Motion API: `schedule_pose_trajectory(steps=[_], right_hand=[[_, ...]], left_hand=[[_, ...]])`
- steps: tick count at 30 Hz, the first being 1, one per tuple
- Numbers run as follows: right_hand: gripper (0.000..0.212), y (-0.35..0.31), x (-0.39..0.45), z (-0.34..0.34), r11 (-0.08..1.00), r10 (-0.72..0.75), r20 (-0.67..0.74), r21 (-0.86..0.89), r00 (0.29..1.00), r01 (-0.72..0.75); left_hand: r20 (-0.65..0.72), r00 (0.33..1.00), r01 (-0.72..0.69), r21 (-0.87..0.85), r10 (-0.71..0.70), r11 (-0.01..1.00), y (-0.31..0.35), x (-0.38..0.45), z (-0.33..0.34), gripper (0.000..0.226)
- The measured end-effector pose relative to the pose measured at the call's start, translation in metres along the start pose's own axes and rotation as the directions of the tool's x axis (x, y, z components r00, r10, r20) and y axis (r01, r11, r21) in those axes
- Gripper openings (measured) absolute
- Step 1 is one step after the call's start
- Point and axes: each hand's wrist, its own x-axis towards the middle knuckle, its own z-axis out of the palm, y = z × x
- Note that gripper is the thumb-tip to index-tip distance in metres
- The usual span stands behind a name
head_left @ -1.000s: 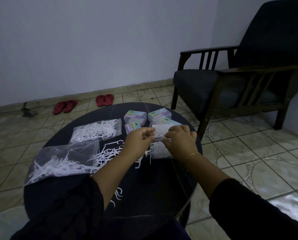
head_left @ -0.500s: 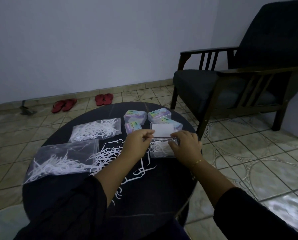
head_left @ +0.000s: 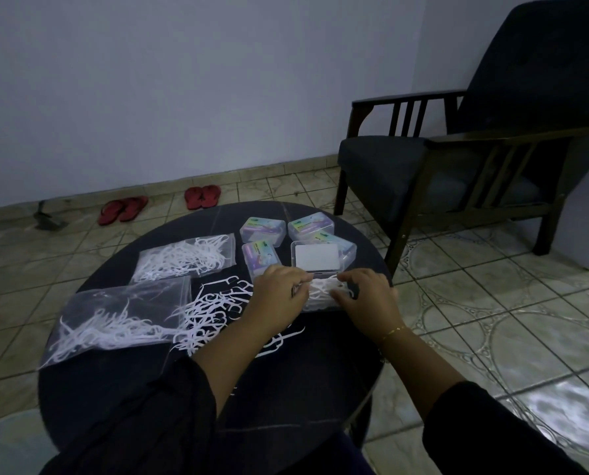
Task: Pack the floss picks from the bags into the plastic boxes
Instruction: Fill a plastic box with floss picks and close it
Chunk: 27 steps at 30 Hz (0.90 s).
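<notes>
An open clear plastic box (head_left: pixel 320 296) filled with white floss picks lies on the round dark table (head_left: pixel 149 389), its lid (head_left: pixel 317 258) raised behind it. My left hand (head_left: pixel 279 293) and my right hand (head_left: pixel 365 296) sit on either side of the box, fingers curled onto the picks inside it. Loose picks (head_left: pixel 211 313) are spilled to the left of my left hand. Two clear bags of picks lie further left: a near bag (head_left: pixel 115 320) and a far bag (head_left: pixel 187 257).
Three closed, labelled plastic boxes stand behind the open one: box (head_left: pixel 262 230), box (head_left: pixel 311 226) and box (head_left: pixel 259 258). A dark wooden armchair (head_left: pixel 457 159) stands to the right of the table. Red sandals (head_left: pixel 202 197) lie on the tiled floor by the wall.
Both hands have dropped from above the box down onto it. The picks they held over it now lie in the box, and the lid shows uncovered behind.
</notes>
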Motion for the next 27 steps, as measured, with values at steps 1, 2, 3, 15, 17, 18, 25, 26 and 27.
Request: schedule_pose_trajectory(steps=[1,2,3,15,17,18,25,26,27], right_hand=[[0.037,0.0,0.001,0.0,1.0,0.005,0.0,0.003,1.0,-0.005],[0.036,0.0,0.001,0.001,1.0,0.006,0.002,0.004,1.0,-0.006],[0.037,0.001,0.002,0.002,1.0,0.004,0.005,0.008,1.0,-0.004],[0.033,0.011,-0.008,0.01,0.979,-0.011,-0.022,0.205,1.0,0.015],[0.032,0.01,-0.008,0.009,0.978,-0.029,-0.039,0.204,0.999,0.036],[0.032,0.01,-0.007,0.009,0.978,-0.042,-0.052,0.203,0.998,0.052],[0.035,0.003,0.001,0.007,0.986,-0.034,-0.064,0.163,0.997,0.044],[0.036,0.003,0.002,0.008,0.986,-0.033,-0.065,0.16,0.997,0.043],[0.037,0.003,0.001,0.009,0.985,-0.025,-0.071,0.17,0.997,0.037]], left_hand=[[0.004,1.0,-0.014,0.002,0.014,1.0,0.0,-0.001,0.0,0.024],[0.004,1.0,-0.023,-0.001,0.023,1.0,0.001,-0.001,0.0,0.025],[-0.003,1.0,-0.025,-0.005,0.025,1.0,0.001,-0.003,0.001,0.028],[0.026,0.963,0.263,0.13,-0.268,0.956,0.004,-0.028,0.009,0.062],[0.022,0.96,0.277,0.1,-0.28,0.956,0.001,-0.029,0.008,0.059],[0.022,0.957,0.286,0.08,-0.288,0.955,0.0,-0.029,0.008,0.059],[0.063,0.952,0.297,0.037,-0.298,0.954,-0.003,-0.029,0.006,0.059],[0.065,0.953,0.294,0.037,-0.296,0.955,-0.004,-0.029,0.006,0.06],[0.064,0.954,0.292,0.031,-0.293,0.956,-0.004,-0.029,0.006,0.061]])
